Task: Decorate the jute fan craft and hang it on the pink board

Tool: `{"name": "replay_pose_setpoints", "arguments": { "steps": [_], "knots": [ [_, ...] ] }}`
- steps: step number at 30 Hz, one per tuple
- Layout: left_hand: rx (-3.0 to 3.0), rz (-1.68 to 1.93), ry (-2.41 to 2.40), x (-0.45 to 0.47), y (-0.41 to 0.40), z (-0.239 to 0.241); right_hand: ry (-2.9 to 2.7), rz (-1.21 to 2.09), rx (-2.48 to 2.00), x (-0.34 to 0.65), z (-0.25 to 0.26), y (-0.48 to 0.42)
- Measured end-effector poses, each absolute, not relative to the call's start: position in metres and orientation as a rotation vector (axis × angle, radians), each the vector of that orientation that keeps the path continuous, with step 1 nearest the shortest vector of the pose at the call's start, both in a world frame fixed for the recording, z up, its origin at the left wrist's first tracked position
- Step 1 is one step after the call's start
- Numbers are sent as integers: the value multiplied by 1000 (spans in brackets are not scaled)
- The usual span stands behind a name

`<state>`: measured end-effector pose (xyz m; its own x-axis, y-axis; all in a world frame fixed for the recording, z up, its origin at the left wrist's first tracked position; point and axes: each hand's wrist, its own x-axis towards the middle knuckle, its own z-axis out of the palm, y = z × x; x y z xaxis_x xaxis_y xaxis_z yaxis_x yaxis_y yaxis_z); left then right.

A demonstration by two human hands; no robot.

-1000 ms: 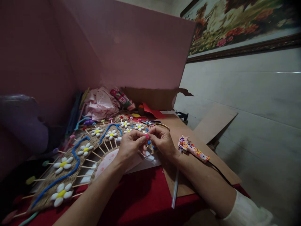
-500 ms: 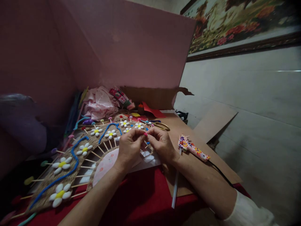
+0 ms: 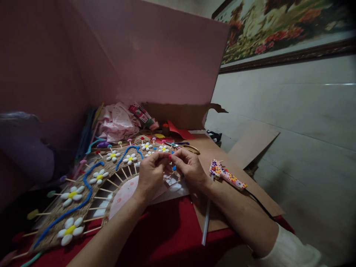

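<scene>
A small bright pink-red piece (image 3: 170, 156), looking like soft clay, is pinched between the fingertips of my left hand (image 3: 154, 168) and my right hand (image 3: 189, 167). Both hands are closed and meet over the right part of a curved, twine-wrapped craft panel (image 3: 80, 193). White-petalled flowers (image 3: 71, 230) with yellow centres and a wavy blue strip (image 3: 89, 189) decorate the panel. Thin sticks tipped with coloured blobs stick out along its outer rim. More sticks run inward to a pale pink piece (image 3: 122, 196), partly hidden by my left forearm.
A flower-patterned glue gun (image 3: 226, 175) with a clear glue stick (image 3: 206, 222) lies on cardboard (image 3: 250, 196) at right. Gold-handled scissors (image 3: 190, 149), red paper (image 3: 180, 131) and crumpled pink fabric (image 3: 118, 120) sit behind. A red cloth (image 3: 164, 230) covers the table.
My hands keep pinching the small pink-red piece, with only a slight shift of the fingers. The whole view has drifted a little; nothing else has visibly moved.
</scene>
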<state>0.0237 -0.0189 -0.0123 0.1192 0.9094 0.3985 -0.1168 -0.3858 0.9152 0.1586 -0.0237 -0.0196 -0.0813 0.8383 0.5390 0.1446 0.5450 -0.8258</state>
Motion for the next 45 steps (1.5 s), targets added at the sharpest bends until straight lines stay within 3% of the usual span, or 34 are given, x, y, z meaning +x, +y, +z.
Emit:
{"name": "replay_pose_setpoints", "arguments": {
  "steps": [14,34,45],
  "knots": [
    [1196,1082,773,17,-18,0,-1775,272,-872,165,-19,-24],
    [1475,1201,794,17,-22,5,-1473,1077,-755,165,-12,-24],
    [1726,1269,910,18,-19,-7,-1507,948,-844,164,-19,-19]
  ]
}}
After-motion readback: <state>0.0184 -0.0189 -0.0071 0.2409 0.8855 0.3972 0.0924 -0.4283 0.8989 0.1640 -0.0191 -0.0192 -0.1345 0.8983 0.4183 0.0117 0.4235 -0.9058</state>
